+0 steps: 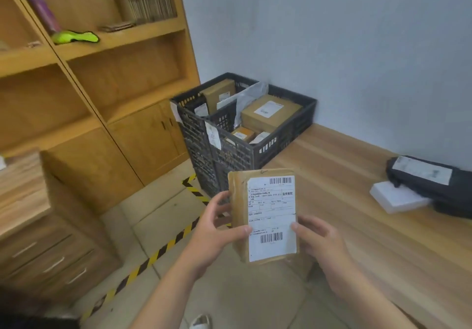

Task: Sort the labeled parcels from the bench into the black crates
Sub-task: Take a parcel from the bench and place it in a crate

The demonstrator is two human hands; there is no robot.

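Brown parcel [263, 216], white label facing me, is up in the air between both hands, above the near left corner of the bench [344, 201] and short of the crates. My left hand [217, 229] grips its left edge, thumb on the front by the label's lower corner and fingers curled behind. My right hand [316, 239] pinches the right edge, thumb on the label and fingers out of sight behind. The hold looks light, by the edges only.

Two black crates stand side by side in the corner past the bench end, the left crate [194, 134] by the cupboard and the right crate [288, 134] against the wall. Each has a paper tag on its near face, too small for me to read.

My main worry is a wrong sort: I judge the step is reading the label, and I can't match it to either tag from here. Next is the drop itself. A grey bag [245, 99] lies across the shared wall between the crates, so a parcel let go near the middle could slide into either side. The right crate is crowded by a big box [270, 114], and a flat parcel may land tilted on its rim.

Room is good: open air ahead, with only the bench corner and crate rims to clear. A black parcel [429, 178] and a white parcel [398, 198] wait on the bench, well to the right.
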